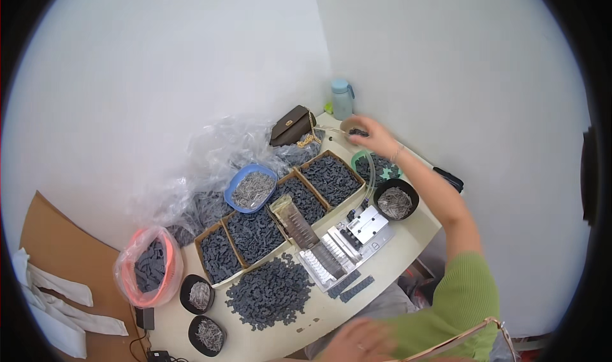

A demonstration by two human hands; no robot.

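Observation:
My right hand (375, 136) reaches to the far corner of the table, fingers curled at a small round tan container (347, 125). Small dark pieces (358, 132) show just under the fingers; what the fingers grip is hidden. My left hand (360, 341) is at the bottom, near the table's front edge, its fingers smeared by motion. Between the hands stands a metal fixture (370, 225) with a white ribbed part (319, 263) and a brown-grey slotted block (296, 225). Two dark strips (357, 289) lie in front of it. Left of these spreads a heap of dark grey pieces (271, 292).
Cardboard trays (243, 265) of grey pieces line the middle. Black bowls (396, 199) and a blue basket (250, 188) hold metal pins. A green bowl (377, 169), pink basket (169, 260), clear bags (223, 145), brown purse (293, 126) and blue bottle (342, 99) stand around. Walls rise behind.

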